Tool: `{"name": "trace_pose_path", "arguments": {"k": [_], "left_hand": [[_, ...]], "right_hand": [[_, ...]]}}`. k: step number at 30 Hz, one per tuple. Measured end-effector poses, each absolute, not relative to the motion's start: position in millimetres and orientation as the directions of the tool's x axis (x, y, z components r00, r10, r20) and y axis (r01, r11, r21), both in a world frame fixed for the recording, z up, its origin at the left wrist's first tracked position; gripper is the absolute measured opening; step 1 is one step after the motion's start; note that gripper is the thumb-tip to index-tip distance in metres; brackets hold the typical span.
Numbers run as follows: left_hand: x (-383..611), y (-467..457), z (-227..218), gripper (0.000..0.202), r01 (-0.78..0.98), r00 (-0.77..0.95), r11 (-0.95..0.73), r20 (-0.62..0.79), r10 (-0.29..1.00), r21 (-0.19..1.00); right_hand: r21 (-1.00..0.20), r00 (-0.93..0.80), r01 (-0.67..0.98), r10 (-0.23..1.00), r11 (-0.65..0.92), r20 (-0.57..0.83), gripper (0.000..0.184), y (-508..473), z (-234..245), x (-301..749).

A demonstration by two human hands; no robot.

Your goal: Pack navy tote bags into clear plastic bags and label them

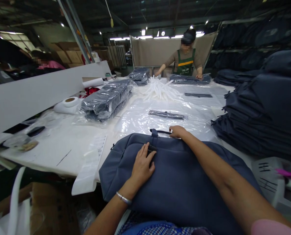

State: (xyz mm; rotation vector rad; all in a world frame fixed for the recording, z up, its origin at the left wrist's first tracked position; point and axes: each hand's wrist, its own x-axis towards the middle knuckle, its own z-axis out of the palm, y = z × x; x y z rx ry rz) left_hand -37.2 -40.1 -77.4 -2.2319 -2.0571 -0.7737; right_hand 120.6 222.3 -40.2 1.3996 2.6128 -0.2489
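Observation:
A dark blue bag (179, 176) lies across the near edge of the table, in front of my body. My left hand (142, 163) rests on its front with fingers stretched out, beside a small black patch (151, 149). At the bag's top edge, my right hand (177, 132) is closed, its fingertips pinching the end of a thin black strap (163, 132). That strap runs left to a dark blue loop (154, 133) on the bag. Just beyond the bag lie clear plastic bags (135, 114) with a dark strip showing on the top one.
Stacked dark blue bags (265, 111) rise on the right. Wrapped bags (108, 98), a tape roll (70, 101) and a label strip (89, 173) are on the left. White strips (160, 89) lie mid-table. Across the table, a co-worker (184, 62) handles a wrapped bag (189, 79).

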Motion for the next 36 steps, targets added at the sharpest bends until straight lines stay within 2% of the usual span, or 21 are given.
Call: {"name": "trace_pose_path", "arguments": {"k": [2,6,9,11,14,19,21,24,27,29,32,34,36], "left_hand": [[-40,-42,-75,0.052,0.927,0.035,-0.164,0.357,0.933,0.336],[-45,-43,-71,0.053,0.917,0.058,-0.185,0.341,0.938,0.354],[-48,-42,-72,0.050,0.912,0.079,-0.200,0.325,0.942,0.358],[-50,-41,-74,0.049,0.907,0.094,-0.215,0.324,0.941,0.362],[-53,-39,-81,0.050,0.888,0.106,-0.246,0.348,0.932,0.388],[-56,-37,-95,0.072,0.859,0.071,-0.253,0.386,0.920,0.445],[-56,-37,-97,0.081,0.851,0.064,-0.242,0.365,0.929,0.466],[-58,-38,-96,0.086,0.838,0.083,-0.241,0.323,0.943,0.489],[-61,-39,-88,0.079,0.798,0.085,-0.247,0.303,0.949,0.550],[-59,-42,-77,0.069,0.787,0.024,-0.238,0.357,0.934,0.570],[-47,-48,-60,0.051,0.819,-0.010,-0.266,0.475,0.880,0.509],[-33,-55,-53,0.044,0.821,0.101,-0.338,0.464,0.880,0.461],[-20,-61,-55,0.040,0.815,0.226,-0.387,0.380,0.897,0.430]], "right_hand": [[-0.053,-0.535,0.843,0.826,0.535,-0.176,0.020,218,-21,124],[-0.050,-0.525,0.849,0.851,0.525,0.031,0.032,172,32,143],[-0.095,-0.575,0.797,0.798,0.596,0.182,0.029,98,51,163],[-0.160,-0.663,0.701,0.717,0.695,0.212,0.025,42,40,174],[-0.247,-0.752,0.598,0.640,0.763,0.156,0.028,-23,-8,176],[-0.372,-0.579,0.658,0.756,0.655,0.307,0.039,-54,-85,156],[-0.401,-0.539,0.663,0.775,0.632,0.331,0.041,-53,-94,149],[-0.417,-0.572,0.628,0.753,0.657,0.325,0.043,-52,-93,145],[-0.409,-0.591,0.620,0.741,0.670,0.319,0.041,-51,-89,147],[-0.408,-0.592,0.620,0.741,0.670,0.318,0.039,-49,-88,149],[-0.423,-0.592,0.610,0.740,0.670,0.318,0.037,-47,-88,149],[-0.440,-0.591,0.606,0.745,0.663,0.309,0.037,-46,-89,149],[-0.458,-0.594,0.600,0.748,0.657,0.295,0.038,-47,-93,150]]}}
